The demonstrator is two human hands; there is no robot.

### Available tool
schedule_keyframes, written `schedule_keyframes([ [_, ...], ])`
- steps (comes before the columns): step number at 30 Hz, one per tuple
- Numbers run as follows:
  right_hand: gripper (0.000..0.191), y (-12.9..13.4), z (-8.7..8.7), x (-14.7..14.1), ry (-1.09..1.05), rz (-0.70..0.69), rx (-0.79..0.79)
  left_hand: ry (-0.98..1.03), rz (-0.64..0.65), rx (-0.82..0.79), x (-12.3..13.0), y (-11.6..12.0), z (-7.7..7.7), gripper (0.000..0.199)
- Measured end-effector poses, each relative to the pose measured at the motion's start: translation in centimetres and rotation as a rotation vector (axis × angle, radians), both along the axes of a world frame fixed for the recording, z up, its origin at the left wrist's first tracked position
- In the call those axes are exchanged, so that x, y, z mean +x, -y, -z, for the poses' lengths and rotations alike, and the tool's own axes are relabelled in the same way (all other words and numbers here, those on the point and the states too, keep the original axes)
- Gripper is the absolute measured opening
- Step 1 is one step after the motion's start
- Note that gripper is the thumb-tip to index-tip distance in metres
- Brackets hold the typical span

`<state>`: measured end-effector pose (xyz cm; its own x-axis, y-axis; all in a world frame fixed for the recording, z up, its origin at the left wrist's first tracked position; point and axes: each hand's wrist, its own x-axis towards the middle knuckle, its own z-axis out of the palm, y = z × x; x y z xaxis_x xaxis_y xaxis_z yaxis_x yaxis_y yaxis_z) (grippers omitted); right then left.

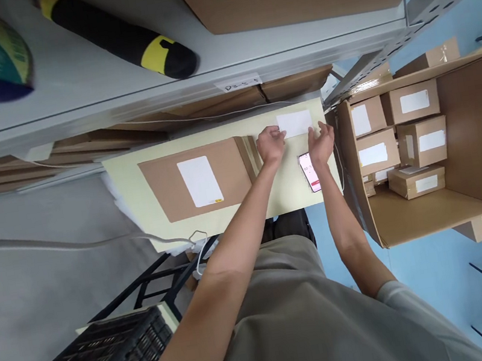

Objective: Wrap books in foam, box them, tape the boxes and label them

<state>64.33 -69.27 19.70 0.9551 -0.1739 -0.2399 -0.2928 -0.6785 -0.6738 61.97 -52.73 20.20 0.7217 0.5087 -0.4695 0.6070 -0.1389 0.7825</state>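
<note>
At the bench's (pixel 280 198) far right end, the left hand (pixel 271 146) pinches a white paper slip (pixel 295 124) in its fingers while the right hand (pixel 322 144), fingers parted, touches the opposite corner, presumably keeping it straight.

- One left hand (pixel 270 144), one right hand (pixel 321 142)
- One white paper slip (pixel 295 124), one smartphone (pixel 309 171), one bench (pixel 285 188)
- One large open carton (pixel 480 130); inside, five small boxes (pixel 411 132) seen clearly, others partly hidden, not countable
- One black crate (pixel 130 344)
</note>
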Motion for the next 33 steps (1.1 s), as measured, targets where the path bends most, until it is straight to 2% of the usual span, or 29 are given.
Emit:
schedule_keyframes([
  [3, 0.051, -0.9, -1.2, 0.5, 0.051, -0.093, 0.100, -0.007, -0.040, -0.032, -0.1, 0.7, -1.5, 0.014],
  [7, 0.063, -2.7, -3.2, 1.7, 0.021, -0.204, 0.188, 0.097, 0.046, -0.034, -0.4, 2.1, -3.8, 0.016],
  [10, 0.063, -2.9, -4.4, 2.6, 0.031, -0.217, 0.149, 0.167, 0.162, -0.087, -0.5, 2.9, -5.0, 0.023],
  [13, 0.058, -1.4, -5.0, 3.5, 0.069, -0.178, 0.129, 0.231, 0.337, -0.095, -0.4, 2.8, -5.3, 0.034],
  [16, 0.059, 1.4, -5.0, 4.6, 0.083, -0.129, 0.110, 0.223, 0.510, 0.027, 0.4, 2.2, -4.5, 0.049],
  [20, 0.060, 4.7, -4.2, 6.3, 0.120, -0.113, 0.088, 0.216, 0.712, 0.132, 2.4, 1.8, -1.7, 0.068],
  [23, 0.068, 6.2, -2.9, 7.6, 0.136, -0.130, 0.133, 0.187, 0.778, 0.151, 3.6, 2.5, 0.6, 0.068],
  [26, 0.066, 6.8, -1.7, 8.4, 0.090, -0.071, 0.107, 0.112, 0.855, 0.220, 4.2, 3.3, 2.0, 0.064],
  [30, 0.057, 6.9, -1.0, 8.7, 0.106, 0.004, 0.054, 0.074, 0.891, 0.307, 4.4, 4.0, 2.0, 0.068],
  [33, 0.052, 6.6, -1.6, 8.5, 0.079, 0.039, 0.022, -0.056, 0.993, 0.434, 4.6, 4.4, 0.3, 0.074],
])
